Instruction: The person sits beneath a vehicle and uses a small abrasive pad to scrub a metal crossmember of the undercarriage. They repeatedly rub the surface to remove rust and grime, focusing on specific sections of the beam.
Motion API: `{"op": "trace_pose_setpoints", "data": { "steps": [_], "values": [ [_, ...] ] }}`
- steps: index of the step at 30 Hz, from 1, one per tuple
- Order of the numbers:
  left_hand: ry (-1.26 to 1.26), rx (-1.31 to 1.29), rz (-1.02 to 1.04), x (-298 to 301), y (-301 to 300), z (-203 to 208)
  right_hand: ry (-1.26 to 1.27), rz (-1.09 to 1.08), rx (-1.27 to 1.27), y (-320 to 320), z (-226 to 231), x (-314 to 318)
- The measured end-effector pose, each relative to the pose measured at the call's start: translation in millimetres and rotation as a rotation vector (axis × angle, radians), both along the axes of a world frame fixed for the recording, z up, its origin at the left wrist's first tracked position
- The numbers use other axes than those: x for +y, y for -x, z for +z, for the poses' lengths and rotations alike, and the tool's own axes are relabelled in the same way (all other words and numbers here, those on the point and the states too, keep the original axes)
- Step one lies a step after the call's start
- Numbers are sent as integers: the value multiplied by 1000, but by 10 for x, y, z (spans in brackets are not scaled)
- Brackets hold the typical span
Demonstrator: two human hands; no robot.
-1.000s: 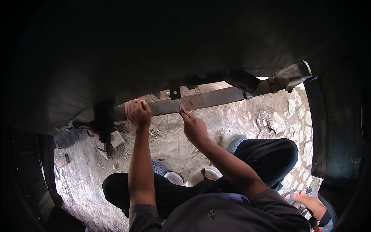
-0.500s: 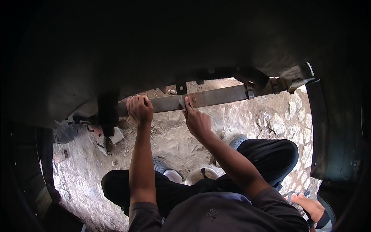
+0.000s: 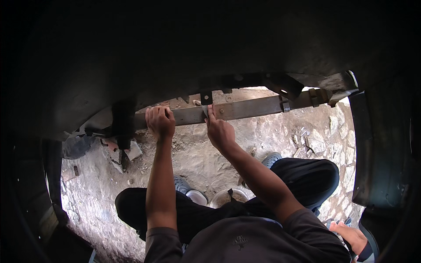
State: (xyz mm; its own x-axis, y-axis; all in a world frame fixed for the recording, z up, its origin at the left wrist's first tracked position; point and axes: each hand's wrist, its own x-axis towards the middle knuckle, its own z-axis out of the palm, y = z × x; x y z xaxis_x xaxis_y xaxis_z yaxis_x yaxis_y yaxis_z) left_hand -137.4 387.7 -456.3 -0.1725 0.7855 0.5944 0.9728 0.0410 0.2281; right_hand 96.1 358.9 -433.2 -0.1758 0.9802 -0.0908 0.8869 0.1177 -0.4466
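A long flat metal bar crosses in front of me, with a brownish patch and a small bolt near its middle. The fingers of my left hand are wrapped over the top edge of the bar, left of the middle. Just left of the bolt, my right hand presses a small grey folded sheet, like sandpaper, flat on the bar's face. Its index and middle fingers point up along the sheet. The thumb is largely hidden.
A dark curved body panel hangs overhead, and a bracket with a hole sits just above the bar. Below are rough ground with stones and a round bowl between my legs. Another person's foot shows at lower right.
My right hand has slid a little left along the bar with the grey sheet, away from the bolt. My left hand keeps its hold on the bar.
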Motion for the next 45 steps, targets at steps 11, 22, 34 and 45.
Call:
{"op": "trace_pose_setpoints", "data": {
  "steps": [11,22,34,45],
  "values": [
    [34,13,-20,-35,60,-37,0,22,-18,-49,13,-3],
    [46,-16,-6,-40,54,-50,16,46,-80,-94,63,-122],
    [19,3,3,-54,39,-67,3,80,-108,-142,41,-242],
    [20,11,-3,-47,67,-99,76,40,-59,-125,123,-338]
  ]
}}
